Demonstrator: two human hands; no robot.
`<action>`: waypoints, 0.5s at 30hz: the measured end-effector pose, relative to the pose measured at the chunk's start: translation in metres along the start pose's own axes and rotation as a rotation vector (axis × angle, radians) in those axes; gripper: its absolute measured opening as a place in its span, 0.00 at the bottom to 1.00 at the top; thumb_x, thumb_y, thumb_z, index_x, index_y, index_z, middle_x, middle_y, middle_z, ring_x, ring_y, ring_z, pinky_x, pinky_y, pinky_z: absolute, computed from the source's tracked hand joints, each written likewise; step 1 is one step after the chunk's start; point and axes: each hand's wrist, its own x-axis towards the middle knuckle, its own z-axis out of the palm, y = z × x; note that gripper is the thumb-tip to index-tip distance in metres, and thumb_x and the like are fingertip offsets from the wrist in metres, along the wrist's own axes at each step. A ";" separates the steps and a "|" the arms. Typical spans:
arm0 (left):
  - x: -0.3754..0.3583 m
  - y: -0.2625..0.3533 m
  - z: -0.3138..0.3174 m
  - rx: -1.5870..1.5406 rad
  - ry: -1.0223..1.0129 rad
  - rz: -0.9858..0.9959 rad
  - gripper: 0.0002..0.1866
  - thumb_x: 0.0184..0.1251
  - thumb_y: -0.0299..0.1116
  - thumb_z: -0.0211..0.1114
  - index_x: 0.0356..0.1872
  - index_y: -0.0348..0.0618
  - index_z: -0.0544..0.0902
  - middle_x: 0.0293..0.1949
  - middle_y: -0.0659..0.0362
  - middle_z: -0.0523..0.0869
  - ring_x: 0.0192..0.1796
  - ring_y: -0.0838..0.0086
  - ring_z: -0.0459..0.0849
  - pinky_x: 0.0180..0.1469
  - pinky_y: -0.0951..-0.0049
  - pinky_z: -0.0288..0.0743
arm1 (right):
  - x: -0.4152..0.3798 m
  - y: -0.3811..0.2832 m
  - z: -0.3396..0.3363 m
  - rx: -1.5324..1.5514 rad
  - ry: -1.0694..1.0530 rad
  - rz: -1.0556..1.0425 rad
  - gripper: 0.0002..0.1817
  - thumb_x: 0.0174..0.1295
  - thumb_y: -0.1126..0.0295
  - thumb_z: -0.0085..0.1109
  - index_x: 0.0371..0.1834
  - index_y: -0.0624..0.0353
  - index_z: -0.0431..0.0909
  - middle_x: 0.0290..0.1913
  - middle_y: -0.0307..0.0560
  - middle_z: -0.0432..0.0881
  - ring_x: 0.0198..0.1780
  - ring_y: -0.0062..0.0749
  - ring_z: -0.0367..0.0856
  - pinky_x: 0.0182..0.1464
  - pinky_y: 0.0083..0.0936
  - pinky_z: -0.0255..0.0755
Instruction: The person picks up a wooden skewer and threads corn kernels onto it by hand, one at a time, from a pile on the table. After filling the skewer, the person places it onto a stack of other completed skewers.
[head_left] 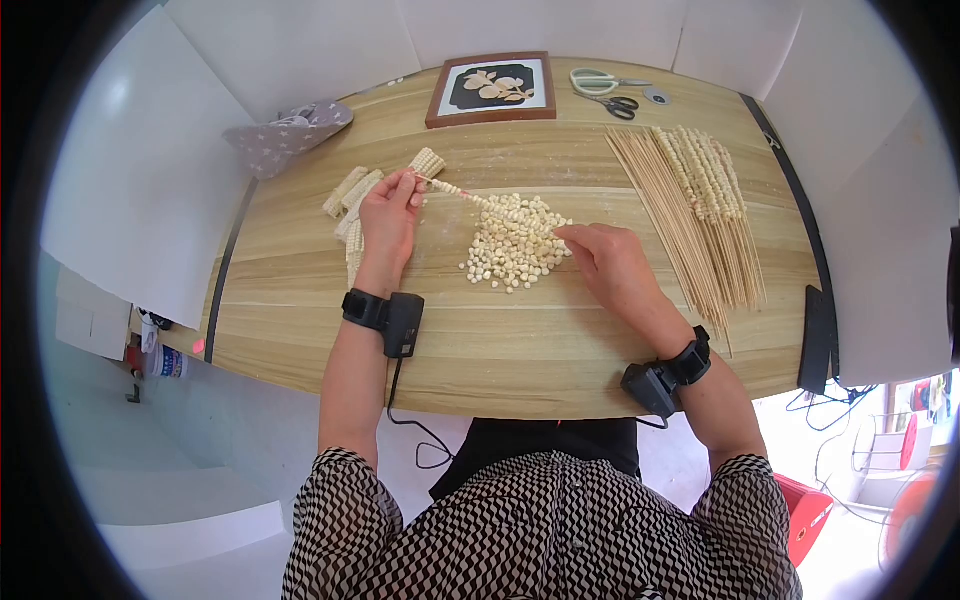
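My left hand [390,225] pinches one end of a thin bamboo skewer threaded with pale corn kernels [462,194]. The skewer slants down to the right, over a heap of loose corn kernels [515,255]. At its other end, my right hand [610,262] has thumb and forefinger pressed together on the skewer; its exact tip is hard to make out against the heap. Beside my left hand lie several cobs of white corn [345,192].
Bare bamboo skewers [665,215] lie at the right, alongside skewers filled with kernels [705,175]. Behind are a framed picture [437,110], scissors [618,105] and a grey patterned cloth item [290,138]. A black strip [815,340] lies at the table's right edge. Wrist devices trail cables.
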 end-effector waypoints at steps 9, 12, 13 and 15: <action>-0.004 0.002 0.003 0.024 -0.010 -0.023 0.11 0.70 0.28 0.58 0.46 0.30 0.78 0.36 0.57 0.82 0.34 0.78 0.76 0.34 0.83 0.70 | 0.000 0.001 0.004 0.034 0.040 -0.042 0.10 0.57 0.78 0.56 0.41 0.61 0.81 0.30 0.56 0.80 0.33 0.51 0.80 0.36 0.39 0.74; -0.005 0.004 0.005 -0.111 -0.001 -0.100 0.11 0.71 0.30 0.57 0.47 0.31 0.77 0.36 0.58 0.81 0.36 0.77 0.76 0.34 0.82 0.69 | 0.000 0.000 0.003 0.036 0.032 -0.030 0.10 0.57 0.78 0.56 0.42 0.61 0.81 0.30 0.56 0.80 0.33 0.51 0.80 0.36 0.39 0.74; -0.003 0.002 0.002 -0.116 -0.022 -0.113 0.11 0.72 0.31 0.56 0.46 0.32 0.77 0.36 0.58 0.80 0.36 0.77 0.76 0.33 0.82 0.69 | 0.000 0.000 0.003 0.038 0.031 -0.027 0.10 0.57 0.78 0.56 0.42 0.61 0.81 0.30 0.56 0.80 0.32 0.51 0.80 0.36 0.39 0.74; -0.002 0.000 0.000 -0.120 -0.045 -0.128 0.11 0.72 0.32 0.56 0.46 0.32 0.77 0.35 0.58 0.79 0.37 0.76 0.76 0.33 0.82 0.68 | 0.000 0.000 0.002 0.041 0.033 -0.028 0.10 0.57 0.78 0.56 0.42 0.62 0.81 0.30 0.56 0.81 0.32 0.51 0.80 0.36 0.39 0.74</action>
